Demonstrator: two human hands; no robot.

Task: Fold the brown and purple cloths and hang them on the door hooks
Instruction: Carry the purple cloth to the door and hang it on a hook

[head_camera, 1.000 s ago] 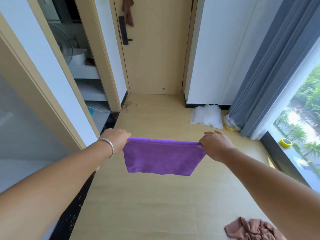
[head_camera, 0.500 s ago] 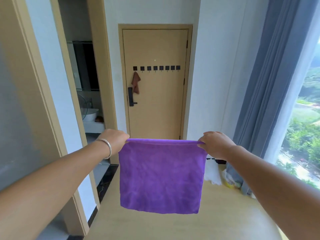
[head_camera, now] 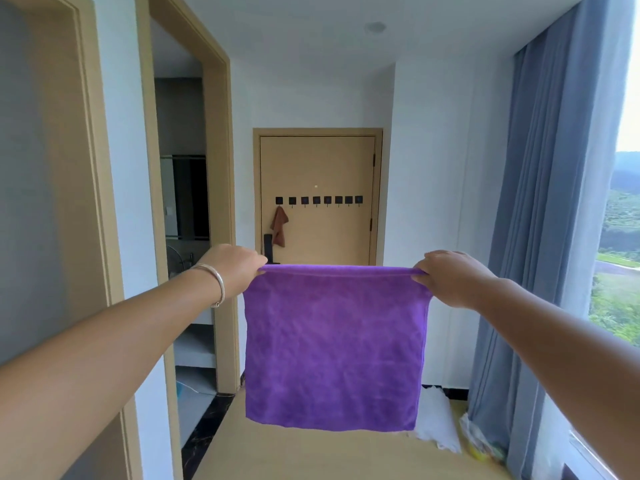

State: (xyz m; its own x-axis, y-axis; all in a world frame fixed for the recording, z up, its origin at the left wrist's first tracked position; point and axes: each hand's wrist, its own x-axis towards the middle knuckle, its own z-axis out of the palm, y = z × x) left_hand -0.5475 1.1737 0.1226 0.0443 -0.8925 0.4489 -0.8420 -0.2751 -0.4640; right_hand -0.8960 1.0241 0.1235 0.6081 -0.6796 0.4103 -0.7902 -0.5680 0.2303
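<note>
**Purple cloth held up flat, both hands on the top corners**

Purple cloth [head_camera: 334, 348] hangs stretched in mid-air, right in the middle of the view, its top edge pulled straight and level! The left hand [head_camera: 232, 269] pinches the top left corner, fingers curled over the hem, a silver bangle [head_camera: 215, 285] on that wrist. The right hand [head_camera: 450, 277] pinches the top right corner the same way. Below the hem the fabric drops as a single flat square, lower edge free above the wooden floor [head_camera: 329, 455].

Straight ahead stands the door [head_camera: 325, 168], with a row of 8 dark door hooks [head_camera: 318, 200] across it. The brown cloth [head_camera: 279, 226] dangles from the leftmost hook, bunched and narrow. Grey-blue curtains [head_camera: 547, 216] hang at right beside the window, and a white bag [head_camera: 437, 424] lies on the floor near them.
</note>
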